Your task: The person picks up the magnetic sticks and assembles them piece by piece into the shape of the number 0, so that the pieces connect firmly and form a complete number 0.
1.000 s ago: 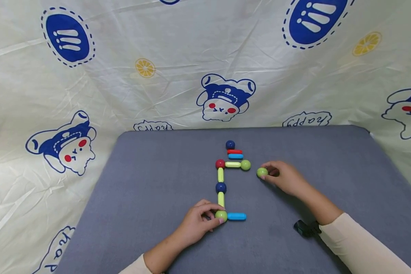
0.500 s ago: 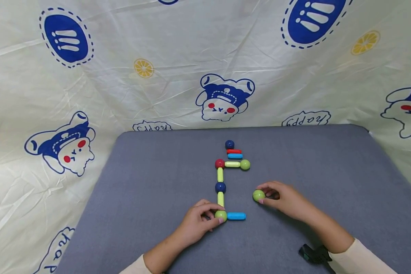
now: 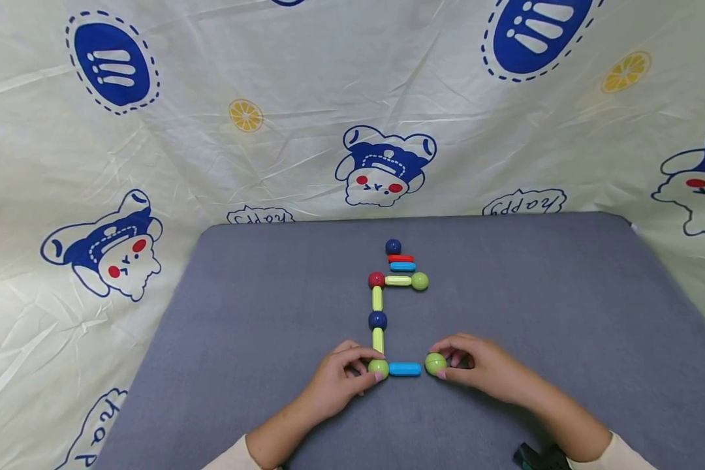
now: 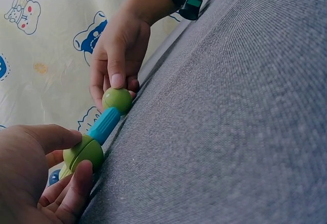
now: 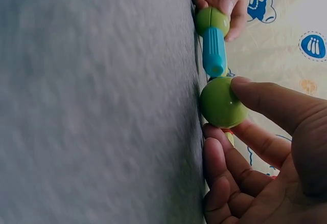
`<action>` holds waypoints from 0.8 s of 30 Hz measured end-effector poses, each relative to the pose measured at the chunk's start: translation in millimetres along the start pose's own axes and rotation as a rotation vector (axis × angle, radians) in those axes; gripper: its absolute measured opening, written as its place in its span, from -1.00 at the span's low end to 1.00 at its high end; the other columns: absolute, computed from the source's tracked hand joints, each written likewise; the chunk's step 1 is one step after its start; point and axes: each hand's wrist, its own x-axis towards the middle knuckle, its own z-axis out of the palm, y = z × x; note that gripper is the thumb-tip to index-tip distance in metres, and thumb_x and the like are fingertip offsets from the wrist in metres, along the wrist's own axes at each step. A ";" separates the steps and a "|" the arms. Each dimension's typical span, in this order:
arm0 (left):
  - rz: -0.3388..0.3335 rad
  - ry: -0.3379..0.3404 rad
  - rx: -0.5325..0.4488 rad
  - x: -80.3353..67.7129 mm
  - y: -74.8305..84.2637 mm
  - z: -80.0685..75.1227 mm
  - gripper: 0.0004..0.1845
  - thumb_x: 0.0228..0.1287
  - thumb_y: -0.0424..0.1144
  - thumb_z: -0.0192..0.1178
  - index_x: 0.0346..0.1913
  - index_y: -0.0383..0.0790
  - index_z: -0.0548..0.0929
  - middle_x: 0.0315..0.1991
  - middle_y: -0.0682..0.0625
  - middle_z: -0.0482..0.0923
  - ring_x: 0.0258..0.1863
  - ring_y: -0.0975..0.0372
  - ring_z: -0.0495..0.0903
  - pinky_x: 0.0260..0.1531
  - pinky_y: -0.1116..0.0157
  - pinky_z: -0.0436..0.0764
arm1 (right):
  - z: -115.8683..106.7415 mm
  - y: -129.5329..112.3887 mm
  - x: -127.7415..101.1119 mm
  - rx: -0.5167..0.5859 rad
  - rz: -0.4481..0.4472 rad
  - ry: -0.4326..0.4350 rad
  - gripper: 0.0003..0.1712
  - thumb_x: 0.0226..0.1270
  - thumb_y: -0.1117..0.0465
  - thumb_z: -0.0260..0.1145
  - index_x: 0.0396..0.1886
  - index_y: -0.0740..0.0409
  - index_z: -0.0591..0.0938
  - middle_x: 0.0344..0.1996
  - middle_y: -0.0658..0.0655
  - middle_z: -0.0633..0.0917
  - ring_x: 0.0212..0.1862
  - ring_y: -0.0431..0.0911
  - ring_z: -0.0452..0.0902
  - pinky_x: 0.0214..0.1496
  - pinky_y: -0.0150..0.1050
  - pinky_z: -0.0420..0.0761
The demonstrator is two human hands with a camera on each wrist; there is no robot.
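My left hand pinches the green ball at the near corner of a chain of balls and rods. From that ball a blue rod points right, and a yellow-green rod runs away to a dark blue ball. Between thumb and fingers, my right hand holds another green ball. A small gap separates it from the blue rod's free end in the head view. Further up the chain come a second yellow-green rod, a red ball, a yellow-green rod and a green ball.
Beyond the chain lie a loose dark blue ball, a red rod and a shorter-looking blue rod. All rest on a grey cloth-covered table. A printed sheet hangs behind its far edge.
My right hand has carried its green ball toward me and slightly left, from beside the chain's far end to near the blue rod's tip. My left hand stays on the corner ball.
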 end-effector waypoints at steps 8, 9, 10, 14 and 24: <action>0.004 -0.003 -0.006 -0.3 1.4 -0.4 -0.74 0.29 -0.17 0.40 0.03 0.00 0.76 -0.13 -0.09 0.53 -0.43 0.34 0.55 -0.48 0.33 0.69 | 7.4 -2.3 -0.4 0.059 -0.010 -0.019 -0.63 0.29 -0.02 0.46 0.04 -0.05 0.69 -0.13 -0.04 0.66 -0.19 -0.31 0.51 -0.21 -0.40 0.54; 0.005 -0.004 -0.005 0.0 1.4 -0.5 -0.74 0.30 -0.17 0.40 0.04 0.00 0.76 -0.13 -0.09 0.53 -0.42 0.34 0.55 -0.48 0.33 0.69 | 7.4 -1.9 -0.2 0.063 -0.013 -0.019 -0.63 0.30 -0.01 0.46 0.05 -0.04 0.69 -0.12 -0.04 0.66 -0.19 -0.31 0.50 -0.21 -0.40 0.53; 0.006 -0.005 -0.003 0.2 1.4 -0.5 -0.73 0.30 -0.16 0.40 0.04 0.01 0.75 -0.12 -0.08 0.53 -0.42 0.34 0.55 -0.48 0.33 0.69 | 7.4 -1.4 -0.1 0.070 -0.014 -0.019 -0.63 0.30 -0.01 0.46 0.05 -0.04 0.69 -0.12 -0.03 0.66 -0.19 -0.30 0.50 -0.22 -0.40 0.53; 0.007 -0.007 0.005 0.8 0.9 -0.7 -0.73 0.30 -0.15 0.39 0.05 0.02 0.75 -0.12 -0.06 0.53 -0.40 0.34 0.55 -0.48 0.33 0.70 | 7.0 1.1 0.2 0.090 -0.027 -0.024 -0.63 0.29 -0.01 0.47 0.05 -0.04 0.68 -0.10 -0.02 0.66 -0.19 -0.29 0.51 -0.21 -0.40 0.51; 0.004 -0.006 0.021 0.4 0.0 -0.8 -0.73 0.29 -0.16 0.40 0.04 0.07 0.75 -0.12 -0.03 0.54 -0.43 0.34 0.56 -0.49 0.34 0.69 | 9.2 8.0 0.5 0.089 -0.024 -0.037 -0.65 0.28 -0.05 0.47 0.02 -0.13 0.67 -0.13 -0.05 0.65 -0.19 -0.27 0.50 -0.22 -0.39 0.50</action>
